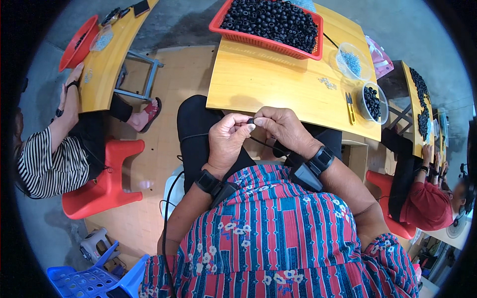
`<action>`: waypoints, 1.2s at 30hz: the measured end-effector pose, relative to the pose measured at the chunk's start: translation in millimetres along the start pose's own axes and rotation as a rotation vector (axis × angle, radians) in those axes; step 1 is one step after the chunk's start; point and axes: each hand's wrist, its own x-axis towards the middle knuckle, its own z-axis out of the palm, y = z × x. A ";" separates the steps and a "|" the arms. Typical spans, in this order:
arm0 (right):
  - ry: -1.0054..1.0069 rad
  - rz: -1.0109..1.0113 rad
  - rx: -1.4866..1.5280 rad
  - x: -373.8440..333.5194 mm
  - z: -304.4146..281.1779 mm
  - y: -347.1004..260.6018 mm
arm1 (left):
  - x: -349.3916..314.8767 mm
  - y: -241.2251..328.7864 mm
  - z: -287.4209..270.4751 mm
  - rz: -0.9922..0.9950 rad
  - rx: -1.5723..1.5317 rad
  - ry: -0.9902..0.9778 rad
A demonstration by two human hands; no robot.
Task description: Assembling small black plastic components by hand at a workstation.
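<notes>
A small black round part (251, 120) is pinched between both hands, just in front of the near edge of the yellow table (278, 92) and above my lap. My left hand (229, 140) closes thumb and fingers on its left side. From the right, my right hand (286, 130) grips it with thumb and forefinger. Fingertips cover most of the part, so its exact kind is hard to make out. On the table, a red basket (268, 42) holds a heap of similar black ring-like parts (271, 22).
At the table's right side stand a clear tub (342, 64) of pale blue pieces and another tub (382, 102) of black parts. Yellow-handled snips (351, 110) and tiny silvery pieces (327, 83) lie nearby. People sit at tables on both sides, left on a red stool (112, 174).
</notes>
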 end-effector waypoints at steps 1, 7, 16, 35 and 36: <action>-0.003 -0.038 -0.069 -0.8 -0.4 -6.7 | 0.0 -0.5 -0.3 0.001 0.003 -0.003; 0.028 -0.242 -0.405 1.2 -0.8 -7.6 | -0.5 2.6 -0.5 -0.015 -0.004 -0.027; -0.081 -0.347 -0.528 -1.7 -4.0 -6.7 | -5.0 5.0 -9.7 -0.360 -0.286 -0.118; -0.022 -0.422 -0.464 -0.2 -1.2 -10.9 | -3.9 12.9 -4.6 -0.142 -0.034 -0.272; -0.020 -0.426 -0.472 0.4 -1.1 -11.3 | -3.3 12.1 -5.0 -0.148 -0.056 -0.278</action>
